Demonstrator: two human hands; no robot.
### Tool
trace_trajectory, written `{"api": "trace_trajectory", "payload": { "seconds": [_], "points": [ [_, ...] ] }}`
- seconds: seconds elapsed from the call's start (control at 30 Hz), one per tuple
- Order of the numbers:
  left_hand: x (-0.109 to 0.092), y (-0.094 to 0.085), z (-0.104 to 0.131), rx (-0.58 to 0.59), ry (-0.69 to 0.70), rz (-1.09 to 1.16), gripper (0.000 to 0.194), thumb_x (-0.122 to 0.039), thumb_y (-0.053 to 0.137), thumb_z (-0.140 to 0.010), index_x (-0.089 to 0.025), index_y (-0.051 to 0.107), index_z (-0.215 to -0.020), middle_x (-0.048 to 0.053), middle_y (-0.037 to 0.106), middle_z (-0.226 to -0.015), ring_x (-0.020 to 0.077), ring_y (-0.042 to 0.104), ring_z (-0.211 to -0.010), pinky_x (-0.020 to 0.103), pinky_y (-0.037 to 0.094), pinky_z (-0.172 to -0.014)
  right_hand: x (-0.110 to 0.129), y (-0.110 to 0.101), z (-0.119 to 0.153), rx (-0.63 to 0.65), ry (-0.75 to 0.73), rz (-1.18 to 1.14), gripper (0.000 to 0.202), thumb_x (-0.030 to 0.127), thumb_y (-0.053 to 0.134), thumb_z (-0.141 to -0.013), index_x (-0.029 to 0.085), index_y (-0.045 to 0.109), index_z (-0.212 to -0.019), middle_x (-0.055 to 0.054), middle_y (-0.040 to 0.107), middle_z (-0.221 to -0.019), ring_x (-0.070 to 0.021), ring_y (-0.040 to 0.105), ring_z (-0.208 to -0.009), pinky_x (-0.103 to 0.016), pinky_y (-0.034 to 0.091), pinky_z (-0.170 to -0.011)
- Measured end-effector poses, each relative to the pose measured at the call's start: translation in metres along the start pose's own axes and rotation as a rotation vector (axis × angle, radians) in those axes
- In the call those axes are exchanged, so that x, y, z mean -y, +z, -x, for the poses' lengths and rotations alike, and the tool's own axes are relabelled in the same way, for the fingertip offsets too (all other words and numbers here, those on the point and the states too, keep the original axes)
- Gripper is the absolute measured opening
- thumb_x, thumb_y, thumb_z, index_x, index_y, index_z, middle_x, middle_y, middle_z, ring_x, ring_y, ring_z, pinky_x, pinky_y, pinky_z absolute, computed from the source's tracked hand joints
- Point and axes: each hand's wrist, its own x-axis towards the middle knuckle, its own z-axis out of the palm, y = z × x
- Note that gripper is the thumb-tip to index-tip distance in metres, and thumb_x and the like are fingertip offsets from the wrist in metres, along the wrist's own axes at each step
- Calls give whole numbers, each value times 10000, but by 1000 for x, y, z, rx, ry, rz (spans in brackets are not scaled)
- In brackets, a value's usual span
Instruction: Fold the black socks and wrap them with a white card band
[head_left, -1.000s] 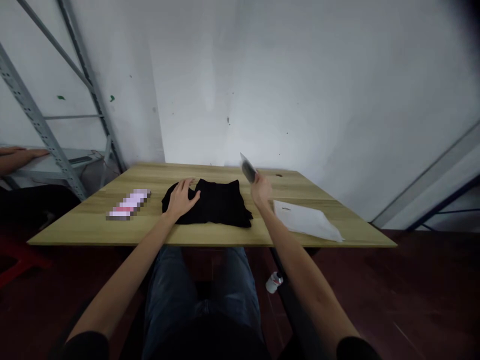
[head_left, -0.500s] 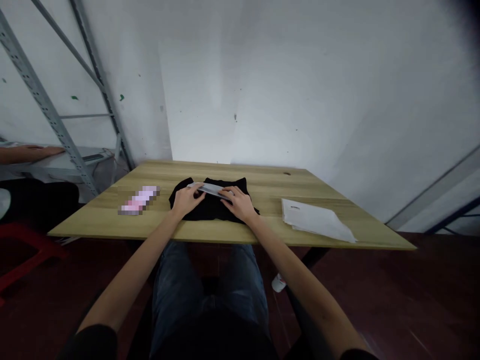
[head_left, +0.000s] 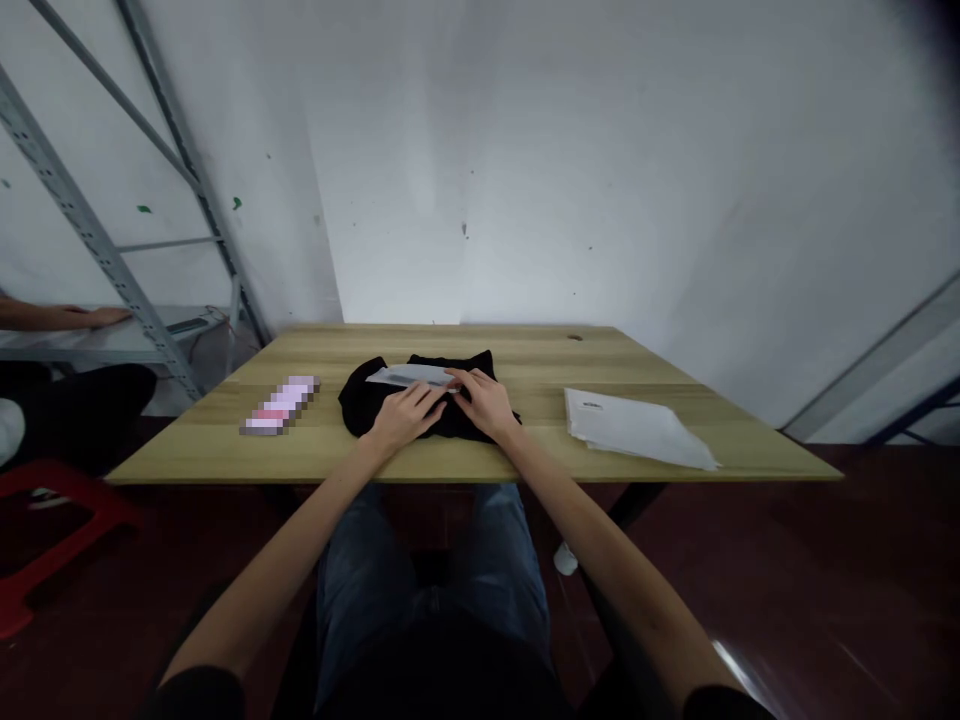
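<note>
Item 1: black cloth (head_left: 363, 398), one, folded flat on the bench (head_left: 525, 360); reference for all places below.

Item 2: translucent packet (head_left: 405, 376), one, flat, lying across the top of the black cloth, toward its far side.

Item 3: left hand (head_left: 401, 415), over the near middle of the black cloth, fingers curled, tips by the packet's near edge; at this scale, whether it grips or merely touches cannot be told.

Item 4: right hand (head_left: 489, 402), over the right part of the black cloth, thumb and fingers pinching the packet's right end.

Item 5: white packets (head_left: 641, 430), a loose stack, well to the right of the black cloth, untouched.

Item 6: pixelated flat object (head_left: 281, 405), left of the black cloth, apart from it.

State of work, as judged: folding appears done; one packet is out and being handled at one end. Not done: the black cloth lies beneath the packet, not inside it.
</note>
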Motion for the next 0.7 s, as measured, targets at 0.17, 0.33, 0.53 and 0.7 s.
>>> {"api": "trace_trajectory", "payload": {
  "seconds": [0.17, 0.33, 0.53, 0.7],
  "points": [
    [0, 1, 2, 11, 8, -29, 407, -373, 388, -1130, -241, 696, -1361, 130, 750, -1060, 244, 741, -1042, 331, 593, -833, 5, 3, 4, 18, 7, -73, 409, 273, 535, -1064, 243, 577, -1469, -90, 748, -1238, -253, 672, -1190, -385, 569, -984],
    [3, 0, 4, 13, 40, -12, 391, -362, 387, -1136, -259, 724, -1305, 109, 740, -1039, 214, 734, -1001, 297, 577, -793, 6, 3, 3, -45, -71, -19, 242, 316, 548, -1078, 229, 696, -1250, -104, 727, -1187, -258, 645, -1145, -378, 557, -968],
    [3, -3, 4, 32, 43, 30, 382, -361, 388, -1136, -269, 741, -1249, 101, 737, -1027, 211, 722, -983, 299, 571, -783, 7, 2, 3, -11, -111, 121, 262, 347, 524, -1105, 228, 758, -1108, -98, 749, -1094, -259, 628, -1090, -375, 527, -950],
    [8, -1, 6, 45, 23, 17, 399, -283, 372, -1120, -264, 714, -1323, 121, 750, -1059, 238, 709, -1078, 340, 587, -879, 7, 2, 2, -35, -108, 179, 306, 350, 492, -1118, 225, 768, -1073, -98, 752, -1060, -260, 628, -1077, -366, 517, -922]
  ]
}}
